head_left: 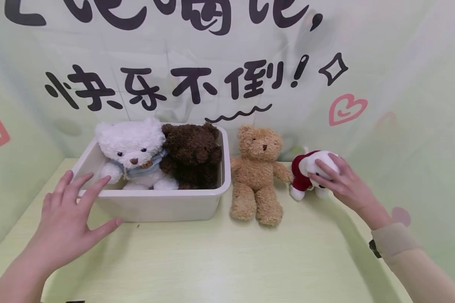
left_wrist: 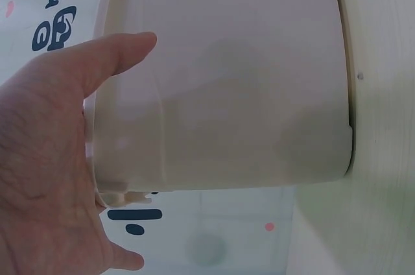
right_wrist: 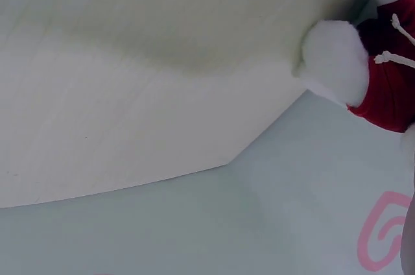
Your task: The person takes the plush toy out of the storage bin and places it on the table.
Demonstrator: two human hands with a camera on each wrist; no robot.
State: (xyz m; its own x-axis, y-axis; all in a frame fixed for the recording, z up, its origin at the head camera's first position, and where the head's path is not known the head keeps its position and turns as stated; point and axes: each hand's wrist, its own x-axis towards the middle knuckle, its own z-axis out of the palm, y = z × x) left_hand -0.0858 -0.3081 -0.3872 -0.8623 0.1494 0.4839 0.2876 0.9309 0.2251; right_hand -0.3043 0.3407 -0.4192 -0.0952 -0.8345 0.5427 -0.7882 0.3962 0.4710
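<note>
At the left of the head view, my left hand [head_left: 66,223] is spread by the front left corner of a white plastic tub [head_left: 159,206]. In the left wrist view its thumb [left_wrist: 123,54] lies over the tub's outer wall [left_wrist: 227,93]; whether it touches cannot be told. My right hand [head_left: 350,189] grips the head of a small white plush toy in a red hoodie [head_left: 299,170], at the far right. White drawstrings and paws of this toy [right_wrist: 334,54] appear in the right wrist view; the fingers' undersides are hidden.
Inside the tub sit a white teddy bear [head_left: 132,141] with a blue garment and a dark brown teddy bear [head_left: 191,145]. A tan teddy bear [head_left: 257,168] leans against the back wall between tub and white toy. The pale table [head_left: 212,261] meets printed fabric walls [head_left: 197,42].
</note>
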